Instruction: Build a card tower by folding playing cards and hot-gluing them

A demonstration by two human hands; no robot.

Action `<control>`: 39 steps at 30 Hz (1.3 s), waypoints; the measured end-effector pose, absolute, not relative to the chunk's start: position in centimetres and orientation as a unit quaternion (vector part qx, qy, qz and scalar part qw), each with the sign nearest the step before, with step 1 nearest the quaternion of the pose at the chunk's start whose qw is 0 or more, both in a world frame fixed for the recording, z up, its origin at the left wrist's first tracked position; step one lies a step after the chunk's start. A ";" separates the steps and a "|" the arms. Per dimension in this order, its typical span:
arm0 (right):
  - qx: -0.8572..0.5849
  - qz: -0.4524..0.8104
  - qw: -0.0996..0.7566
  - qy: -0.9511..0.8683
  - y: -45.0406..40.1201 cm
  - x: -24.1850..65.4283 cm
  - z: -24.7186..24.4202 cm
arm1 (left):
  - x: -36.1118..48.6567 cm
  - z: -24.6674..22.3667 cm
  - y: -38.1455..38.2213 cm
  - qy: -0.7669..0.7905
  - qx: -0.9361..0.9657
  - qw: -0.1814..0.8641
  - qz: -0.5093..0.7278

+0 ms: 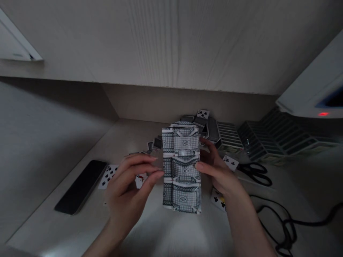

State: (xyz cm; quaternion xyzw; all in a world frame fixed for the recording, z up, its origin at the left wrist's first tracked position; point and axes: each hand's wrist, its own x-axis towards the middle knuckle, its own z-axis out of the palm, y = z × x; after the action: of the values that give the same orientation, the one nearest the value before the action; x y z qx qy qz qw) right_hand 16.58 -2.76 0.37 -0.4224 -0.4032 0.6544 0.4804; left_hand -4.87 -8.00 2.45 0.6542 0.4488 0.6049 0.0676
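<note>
A tall block made of folded playing cards [186, 171], with grey patterned backs in stacked rows, is held up in the middle. My right hand [218, 169] grips its right side, thumb on the front face and fingers behind. At the block's left edge is my left hand [134, 182], its thumb and forefinger close together with a gap between the tips. I cannot tell whether the left thumb touches the block. Behind the left fingers lies a partly covered face card [141, 180]. A spades card [109, 175] lies beside that hand.
A black phone [81, 187] lies at the left. Black scissors [255, 174] and a dark cable [285, 225] are at the right. Folded-card structures [270, 137] and loose cards [203, 114] stand along the back, under an overhanging wooden panel [166, 46].
</note>
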 end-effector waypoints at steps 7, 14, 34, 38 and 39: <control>-0.418 0.656 0.489 -0.395 -2.8 16.6 0.7 | -4.1 2.8 -7.4 0.442 0.659 0.073 0.605; -0.399 0.650 0.499 -0.412 -2.9 17.0 0.6 | -4.0 2.2 -7.2 0.415 0.680 0.102 0.596; -0.386 0.702 0.466 -0.376 -3.0 17.2 0.9 | -3.4 1.7 -7.2 0.412 0.642 0.161 0.626; -0.402 0.703 0.456 -0.370 -3.0 17.1 0.9 | -3.2 1.8 -7.3 0.402 0.634 0.190 0.632; -0.404 0.702 0.455 -0.370 -3.0 17.1 0.9 | -3.3 1.7 -7.2 0.403 0.638 0.190 0.628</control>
State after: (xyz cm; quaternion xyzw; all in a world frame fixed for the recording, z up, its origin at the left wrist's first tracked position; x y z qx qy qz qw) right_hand 17.09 -2.99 0.90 -0.4040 -0.3697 0.7019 0.4554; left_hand -3.26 -7.25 1.73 0.6381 0.4033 0.6277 0.1900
